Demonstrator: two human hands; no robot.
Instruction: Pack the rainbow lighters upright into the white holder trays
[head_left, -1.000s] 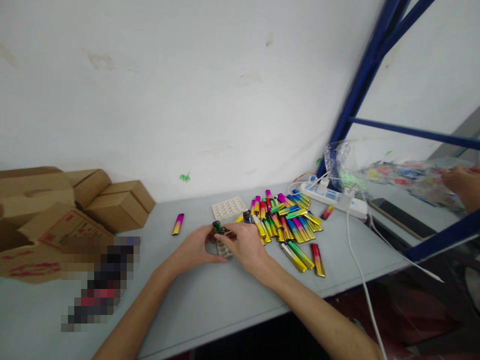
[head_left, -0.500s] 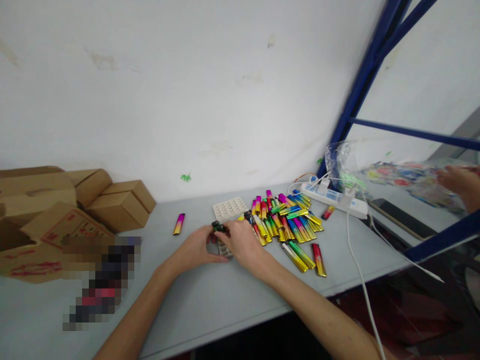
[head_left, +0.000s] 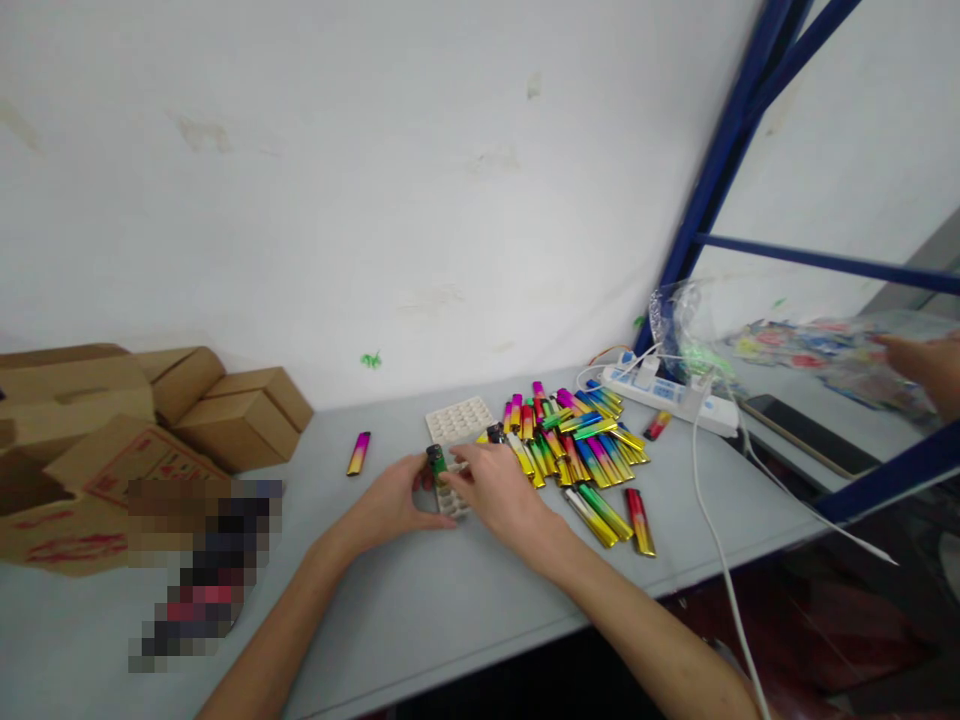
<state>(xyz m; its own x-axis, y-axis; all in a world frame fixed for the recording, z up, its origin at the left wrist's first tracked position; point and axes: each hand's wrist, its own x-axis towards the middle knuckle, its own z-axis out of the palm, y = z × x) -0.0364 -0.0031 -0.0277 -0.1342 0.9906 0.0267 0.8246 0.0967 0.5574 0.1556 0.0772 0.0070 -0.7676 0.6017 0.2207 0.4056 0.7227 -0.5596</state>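
Where your right hand meets the white tray, its fingers are curled and pinch a green lighter by the body, lighter upright, dark cap up, standing at the near end of the tray. Your left hand is cupped against the tray's near-left edge, thumb side close to the same lighter; can't tell whether it actually grips the tray or only rests on it. The near part of the tray is hidden under your hands; the far part shows rows of empty cells.

Just right of the tray: a loose pile of lighters, rainbow-coloured, lying flat and overlapping. One dark-capped lighter stands at the pile's edge nearest the tray. A red-gold lighter lies at the pile's near-right fringe. Left of the tray, well apart, a single pink-yellow lighter lies on the grey table.

Far left of the tray: stacked cardboard boxes. Far right of the tray, beyond the pile: a white power strip with cables, then a blue rack frame. Another person's hand is at the right edge, on a clear bag.
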